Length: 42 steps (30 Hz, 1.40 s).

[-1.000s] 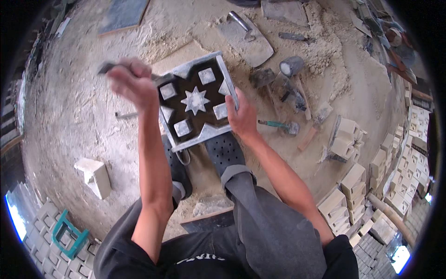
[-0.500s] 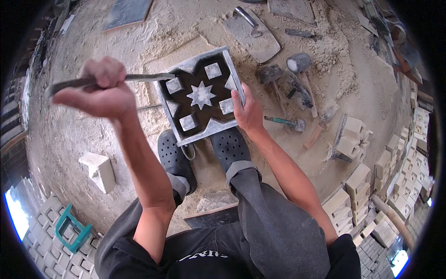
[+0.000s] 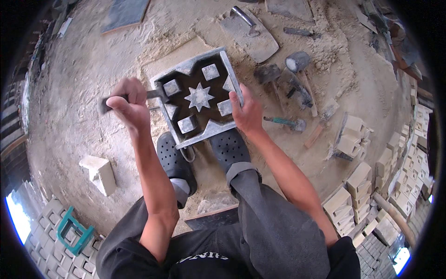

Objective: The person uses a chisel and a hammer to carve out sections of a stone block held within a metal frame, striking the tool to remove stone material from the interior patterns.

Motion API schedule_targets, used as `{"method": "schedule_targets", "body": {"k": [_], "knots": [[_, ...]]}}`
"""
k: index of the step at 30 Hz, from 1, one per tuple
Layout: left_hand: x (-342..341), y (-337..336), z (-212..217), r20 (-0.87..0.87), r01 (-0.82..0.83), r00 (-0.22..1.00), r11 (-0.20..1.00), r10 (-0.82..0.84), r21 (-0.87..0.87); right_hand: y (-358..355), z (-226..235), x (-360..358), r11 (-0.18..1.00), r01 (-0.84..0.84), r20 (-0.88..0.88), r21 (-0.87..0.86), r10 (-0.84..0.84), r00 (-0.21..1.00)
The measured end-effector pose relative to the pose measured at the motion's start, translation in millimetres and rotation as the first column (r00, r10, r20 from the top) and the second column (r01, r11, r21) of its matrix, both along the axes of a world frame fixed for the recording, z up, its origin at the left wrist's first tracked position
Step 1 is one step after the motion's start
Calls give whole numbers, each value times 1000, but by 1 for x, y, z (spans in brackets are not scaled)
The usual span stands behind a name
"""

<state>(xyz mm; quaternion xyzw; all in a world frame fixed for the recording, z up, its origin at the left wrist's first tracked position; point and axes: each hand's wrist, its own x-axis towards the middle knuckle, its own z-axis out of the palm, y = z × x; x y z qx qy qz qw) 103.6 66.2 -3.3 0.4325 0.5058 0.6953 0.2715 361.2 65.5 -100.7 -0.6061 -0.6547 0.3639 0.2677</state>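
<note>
In front of my feet stands a square metal mould (image 3: 209, 132), tilted a little, with an eight-pointed star (image 3: 200, 97) in its middle and square blocks near its corners. My right hand (image 3: 248, 111) is closed on the mould's right wall, thumb over the rim. My left hand (image 3: 132, 101) is wrapped round a flat dark metal bar (image 3: 155, 94), slightly blurred by motion. The bar's far end reaches the mould's left wall beside the upper left block. A thin metal loop (image 3: 187, 154) sticks out below the mould's near side.
A shovel blade with a handle (image 3: 251, 37), a mallet (image 3: 297, 61), and a green-handled tool (image 3: 283, 121) lie on the sandy floor. Pale cast blocks (image 3: 355, 137) are at right, a broken one (image 3: 99, 174) at left. A teal stool-like frame (image 3: 74, 231) stands lower left. Another person (image 3: 403, 49) is far right.
My left hand has come down and to the right with the metal bar, from up beside the mould toward its left wall. My right hand stays on the mould.
</note>
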Motion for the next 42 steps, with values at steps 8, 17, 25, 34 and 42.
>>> {"method": "schedule_targets", "body": {"k": [8,17,25,34,42], "knots": [[16,1,1,14,-288,958,958,288,4,-5,-2,0,1000,9,-34,-6,-9,999],[27,8,30,98,-362,928,932,360,-2,-5,-7,-3,999,15,-53,-39,-17,998],[24,6,20,12,-335,942,942,335,-30,0,-1,-6,999,36,-2,-7,-36,999],[34,18,-3,129,-450,880,889,457,-83,-10,-7,-1,999,27,15,32,-28,1000],[41,17,-21,-102,-494,867,868,488,-46,-2,-1,-4,1000,-3,-2,-13,3,1000]]}}
